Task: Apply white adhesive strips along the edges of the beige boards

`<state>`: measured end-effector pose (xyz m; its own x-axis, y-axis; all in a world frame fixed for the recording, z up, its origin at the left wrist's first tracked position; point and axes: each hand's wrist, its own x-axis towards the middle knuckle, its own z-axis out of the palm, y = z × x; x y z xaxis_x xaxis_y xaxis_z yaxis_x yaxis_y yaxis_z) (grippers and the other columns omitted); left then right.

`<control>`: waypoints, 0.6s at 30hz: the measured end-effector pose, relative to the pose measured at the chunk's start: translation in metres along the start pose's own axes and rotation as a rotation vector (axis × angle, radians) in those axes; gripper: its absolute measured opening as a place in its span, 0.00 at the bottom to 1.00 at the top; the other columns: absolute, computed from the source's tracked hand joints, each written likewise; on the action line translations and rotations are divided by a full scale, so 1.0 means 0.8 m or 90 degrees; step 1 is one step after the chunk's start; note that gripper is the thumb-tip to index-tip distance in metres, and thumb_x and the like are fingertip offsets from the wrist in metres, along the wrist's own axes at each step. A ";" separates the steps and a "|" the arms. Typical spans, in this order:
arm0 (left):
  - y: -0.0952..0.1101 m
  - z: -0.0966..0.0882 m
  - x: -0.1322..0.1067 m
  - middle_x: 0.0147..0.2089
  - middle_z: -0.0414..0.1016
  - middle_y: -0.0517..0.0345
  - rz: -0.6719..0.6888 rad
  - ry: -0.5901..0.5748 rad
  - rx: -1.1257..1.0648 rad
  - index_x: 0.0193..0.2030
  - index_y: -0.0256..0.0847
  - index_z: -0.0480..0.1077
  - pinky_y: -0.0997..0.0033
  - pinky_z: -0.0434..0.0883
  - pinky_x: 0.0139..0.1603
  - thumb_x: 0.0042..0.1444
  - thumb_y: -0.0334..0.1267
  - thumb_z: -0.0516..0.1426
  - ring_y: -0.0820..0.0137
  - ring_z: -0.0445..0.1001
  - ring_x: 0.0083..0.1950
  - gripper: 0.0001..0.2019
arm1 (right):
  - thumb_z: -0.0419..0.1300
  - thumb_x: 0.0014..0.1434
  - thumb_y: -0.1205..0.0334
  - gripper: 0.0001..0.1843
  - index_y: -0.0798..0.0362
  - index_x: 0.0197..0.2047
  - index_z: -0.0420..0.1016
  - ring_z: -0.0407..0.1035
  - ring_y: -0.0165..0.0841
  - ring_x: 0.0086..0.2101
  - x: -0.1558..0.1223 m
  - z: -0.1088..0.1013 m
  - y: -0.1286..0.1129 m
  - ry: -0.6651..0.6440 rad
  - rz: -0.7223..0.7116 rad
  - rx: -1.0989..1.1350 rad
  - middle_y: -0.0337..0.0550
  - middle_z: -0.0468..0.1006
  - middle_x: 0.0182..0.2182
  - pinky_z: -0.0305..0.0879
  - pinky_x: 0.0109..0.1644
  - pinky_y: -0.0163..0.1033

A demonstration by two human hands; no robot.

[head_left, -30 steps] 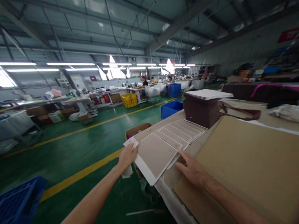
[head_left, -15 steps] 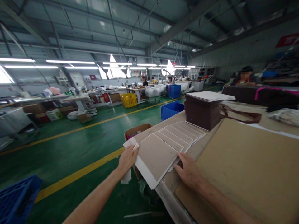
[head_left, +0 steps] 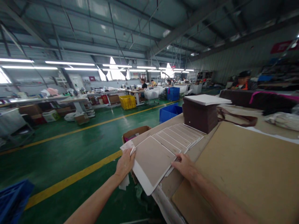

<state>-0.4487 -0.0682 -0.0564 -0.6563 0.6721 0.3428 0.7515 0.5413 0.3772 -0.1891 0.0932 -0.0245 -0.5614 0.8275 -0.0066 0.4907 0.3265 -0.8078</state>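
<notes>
Several thin greyish-beige panels (head_left: 153, 158) with white edges lie overlapped in a fanned row along the table's left edge. The nearest panel is fully exposed, and a white strip shows along its left side. My left hand (head_left: 125, 163) is closed on white paper strips (head_left: 128, 145) at that panel's left corner; one strip hangs below the hand. At the panel's right edge is my right hand (head_left: 185, 166), its thumb and forefinger drawn together at the edge. How much its fingertips grip is partly hidden.
Behind the row stands a tall dark brown stack (head_left: 199, 116) topped with white sheets (head_left: 207, 100). A large tan board (head_left: 247, 165) covers the right side. An open cardboard box (head_left: 137, 131) and a blue bin (head_left: 170, 112) stand beside the table. A person (head_left: 244, 82) is across the table.
My right thumb and forefinger have come closer together at the panel's edge. My left hand keeps hold of the paper strips. The whole view has shifted slightly.
</notes>
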 end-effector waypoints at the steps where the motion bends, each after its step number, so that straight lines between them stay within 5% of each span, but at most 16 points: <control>1: -0.001 0.000 0.001 0.51 0.71 0.46 0.004 0.000 -0.002 0.53 0.36 0.66 0.59 0.68 0.55 0.65 0.41 0.45 0.62 0.72 0.52 0.17 | 0.59 0.48 0.56 0.16 0.52 0.41 0.69 0.69 0.44 0.45 0.000 -0.002 -0.002 0.005 0.016 0.027 0.49 0.73 0.42 0.67 0.49 0.46; 5: -0.005 0.000 0.004 0.51 0.72 0.46 0.025 0.010 -0.019 0.51 0.38 0.66 0.60 0.67 0.59 0.62 0.44 0.44 0.60 0.71 0.55 0.18 | 0.59 0.47 0.59 0.12 0.50 0.36 0.64 0.71 0.41 0.39 -0.006 0.004 -0.013 0.036 0.046 0.136 0.45 0.74 0.35 0.68 0.42 0.43; 12: 0.001 -0.014 0.004 0.51 0.76 0.45 0.039 0.027 -0.037 0.48 0.39 0.68 0.59 0.66 0.61 0.58 0.47 0.42 0.58 0.72 0.57 0.21 | 0.54 0.46 0.66 0.19 0.48 0.44 0.60 0.74 0.39 0.37 -0.016 0.043 -0.038 0.045 0.033 0.319 0.42 0.76 0.37 0.70 0.29 0.37; 15: 0.009 -0.038 -0.004 0.49 0.77 0.46 0.031 0.020 -0.033 0.47 0.39 0.69 0.57 0.70 0.56 0.58 0.50 0.42 0.55 0.75 0.53 0.23 | 0.53 0.44 0.67 0.20 0.45 0.43 0.60 0.74 0.41 0.38 -0.026 0.015 -0.046 0.038 0.009 0.345 0.36 0.77 0.35 0.71 0.29 0.37; 18: 0.034 -0.071 -0.027 0.48 0.77 0.45 0.012 0.025 -0.065 0.47 0.38 0.70 0.55 0.71 0.51 0.57 0.53 0.45 0.52 0.75 0.51 0.24 | 0.54 0.46 0.63 0.17 0.44 0.42 0.61 0.75 0.41 0.37 -0.063 -0.055 -0.032 0.016 -0.020 0.321 0.36 0.79 0.35 0.71 0.29 0.38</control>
<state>-0.4181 -0.0969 -0.0050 -0.6459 0.6604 0.3830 0.7540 0.4734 0.4554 -0.1440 0.0631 0.0221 -0.5510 0.8339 0.0309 0.0884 0.0951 -0.9915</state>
